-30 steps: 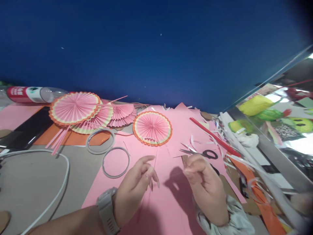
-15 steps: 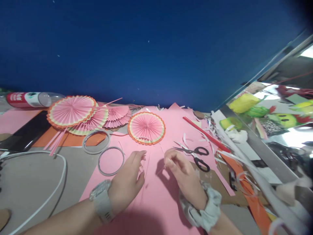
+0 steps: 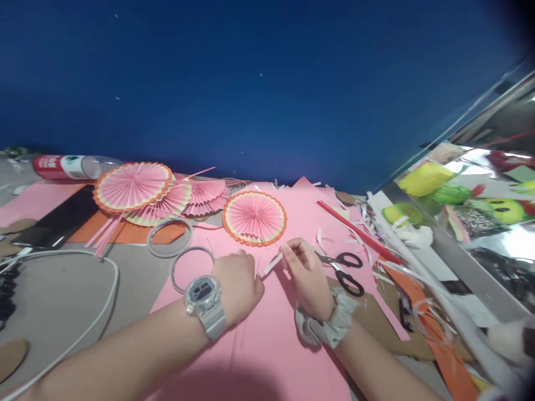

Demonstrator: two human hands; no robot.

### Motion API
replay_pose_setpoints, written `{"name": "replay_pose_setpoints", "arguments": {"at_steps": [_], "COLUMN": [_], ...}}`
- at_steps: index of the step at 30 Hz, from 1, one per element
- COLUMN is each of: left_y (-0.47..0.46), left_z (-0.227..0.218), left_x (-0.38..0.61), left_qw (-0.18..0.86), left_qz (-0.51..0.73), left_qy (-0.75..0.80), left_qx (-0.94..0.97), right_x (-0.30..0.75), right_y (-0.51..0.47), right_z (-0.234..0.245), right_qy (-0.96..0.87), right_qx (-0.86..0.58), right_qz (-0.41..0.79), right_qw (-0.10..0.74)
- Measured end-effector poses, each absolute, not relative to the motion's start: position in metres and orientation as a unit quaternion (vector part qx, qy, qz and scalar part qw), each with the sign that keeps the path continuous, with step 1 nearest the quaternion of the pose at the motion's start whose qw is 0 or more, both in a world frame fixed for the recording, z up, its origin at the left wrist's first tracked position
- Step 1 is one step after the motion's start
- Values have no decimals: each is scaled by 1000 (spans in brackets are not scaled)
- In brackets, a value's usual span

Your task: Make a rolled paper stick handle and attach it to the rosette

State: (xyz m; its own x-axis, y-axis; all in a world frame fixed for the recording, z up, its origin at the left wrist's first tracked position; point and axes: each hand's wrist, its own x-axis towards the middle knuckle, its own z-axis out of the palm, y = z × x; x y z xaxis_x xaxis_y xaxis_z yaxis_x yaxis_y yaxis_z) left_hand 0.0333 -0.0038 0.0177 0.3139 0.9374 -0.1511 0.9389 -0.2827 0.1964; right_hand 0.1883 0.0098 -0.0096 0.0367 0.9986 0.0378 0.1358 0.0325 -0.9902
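My right hand (image 3: 307, 273) pinches a narrow white strip (image 3: 273, 264) between thumb and fingertips. The strip slants down towards my left hand (image 3: 238, 284), which is closed with its back turned up. What its curled fingers hold, if anything, is hidden. Both hands are over a large pink paper sheet (image 3: 267, 345). Just beyond them lies a round pleated paper fan (image 3: 254, 217), pink with a yellow and orange rim. Black-handled scissors (image 3: 350, 273) rest beside my right hand, their blades partly behind it. A grey tape roll (image 3: 179, 284) lies partly behind my left wrist.
More pleated fans (image 3: 134, 186) overlap at the back left, near a plastic bottle (image 3: 58, 167) and a black phone (image 3: 54, 223). A white cable (image 3: 112, 289) curves across the left. Paper scraps, a red strip (image 3: 359, 231) and orange paper (image 3: 443, 345) lie right.
My hands have come closer together. My left hand has turned over and closed, and the white strip now shows at my right fingertips. The view has shifted slightly.
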Motion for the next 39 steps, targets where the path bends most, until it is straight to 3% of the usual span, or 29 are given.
{"name": "replay_pose_setpoints", "arguments": {"at_steps": [15,17,21,24,27,32,35,39], "left_y": [3,3,-4,-10,-13,-13,-12,-9], "left_z": [35,37,22,2,-10,-11,-9,-3], "left_x": [30,30,37,47,54,54,51,47], "left_qw": [135,238,640,721,738,733,709,680], "left_qz": [-97,-47,195,286,327,323,307,288], "left_qy": [593,570,453,431,413,411,443,473], "left_qx": [788,785,589,461,422,435,456,481], "right_x": [188,188,187,187,189,194,195,193], "right_y": [6,7,4,1,2,11,13,10], "right_z": [-7,-7,-7,-8,-10,-14,-15,-14], "right_qy": [-549,-547,-555,-573,-552,-439,-421,-462], "right_qx": [-543,-534,-526,-533,-552,-547,-535,-571], "right_qz": [450,461,449,437,439,485,518,467], "right_qw": [448,452,463,444,444,522,518,493]}}
